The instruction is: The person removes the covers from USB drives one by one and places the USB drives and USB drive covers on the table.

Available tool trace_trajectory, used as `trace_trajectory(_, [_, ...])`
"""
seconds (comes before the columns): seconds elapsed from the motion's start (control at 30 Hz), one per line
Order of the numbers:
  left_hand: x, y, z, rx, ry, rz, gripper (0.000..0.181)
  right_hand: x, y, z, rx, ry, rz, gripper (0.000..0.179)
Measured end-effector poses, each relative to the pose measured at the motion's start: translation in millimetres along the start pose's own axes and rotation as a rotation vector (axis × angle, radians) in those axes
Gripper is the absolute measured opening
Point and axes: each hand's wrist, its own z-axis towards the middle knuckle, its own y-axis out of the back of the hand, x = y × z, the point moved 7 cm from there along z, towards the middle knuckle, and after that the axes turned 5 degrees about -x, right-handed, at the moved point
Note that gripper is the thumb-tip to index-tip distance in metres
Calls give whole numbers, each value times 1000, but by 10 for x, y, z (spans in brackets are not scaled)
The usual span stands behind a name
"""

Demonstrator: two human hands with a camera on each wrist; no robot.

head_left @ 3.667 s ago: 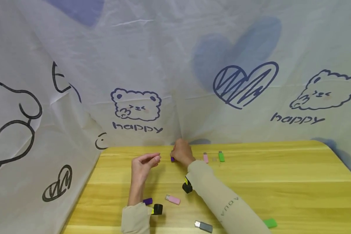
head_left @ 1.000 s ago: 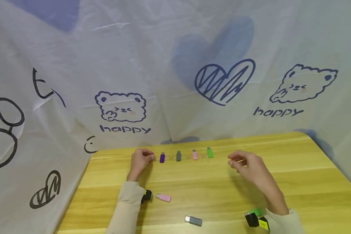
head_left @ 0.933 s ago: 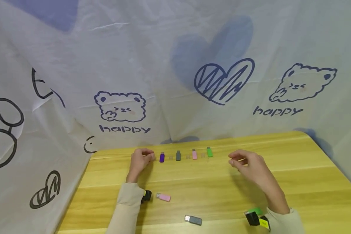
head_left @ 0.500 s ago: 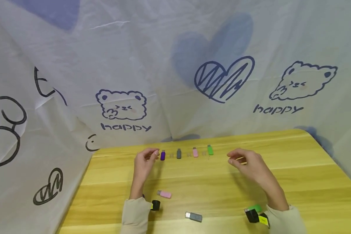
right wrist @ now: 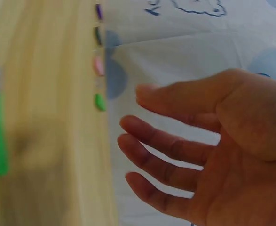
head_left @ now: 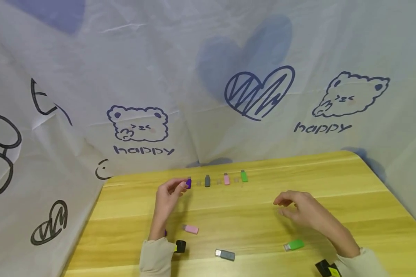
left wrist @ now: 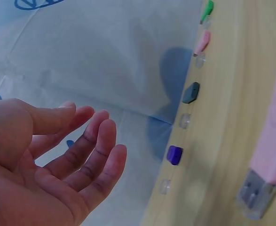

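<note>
My left hand (head_left: 166,202) hovers at the back left, its thumb and fingers loosely bent with nothing between them in the left wrist view. From the head it overlaps the edge of a purple USB stick (head_left: 189,184), but the left wrist view shows a gap. That stick starts a row along the back edge, followed by a grey USB stick (head_left: 207,181), a pink one (head_left: 227,179) and a green one (head_left: 244,176). Over the right side hangs my right hand (head_left: 306,209), fingers relaxed and holding nothing. Below it lies another green USB stick (head_left: 294,245).
Nearer the front lie a second pink USB stick (head_left: 191,229) and a second grey one (head_left: 225,254). Something purple (head_left: 165,233) peeks out beside the left wrist. Small clear pieces (left wrist: 185,121) sit between the row's sticks. A printed cloth (head_left: 194,77) hangs behind the table (head_left: 249,219).
Earlier my right hand was at the back row near the purple stick; it then moved right, and lately down toward me, uncovering the front green stick. My left hand has shifted slightly.
</note>
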Motion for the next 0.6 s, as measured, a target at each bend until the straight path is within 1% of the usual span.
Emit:
trace_trajectory(0.03, [3,12,3,-2,5,-5,21,-16,-32,-29,37,16,2,18])
trace_trajectory(0.1, [80,19,31,-13,5,-18,21,-58,-96,-102,107,53,7,21])
trace_trajectory(0.17, [67,28,38,-18,4,-26,21,-113,-162,-188,168,74,23,23])
trace_trajectory(0.23, [52,37,39,-23,6,-31,20,-154,-216,-273,200,102,29,25])
trace_trajectory(0.33, [45,56,33,-24,15,-28,20,-210,-277,-381,225,114,24,30])
trace_trajectory(0.47, [35,78,12,-13,25,-30,21,-268,-352,-479,246,102,9,33])
trace_trajectory(0.6, [35,144,-12,-22,19,-33,22,-283,-408,-512,235,108,9,32])
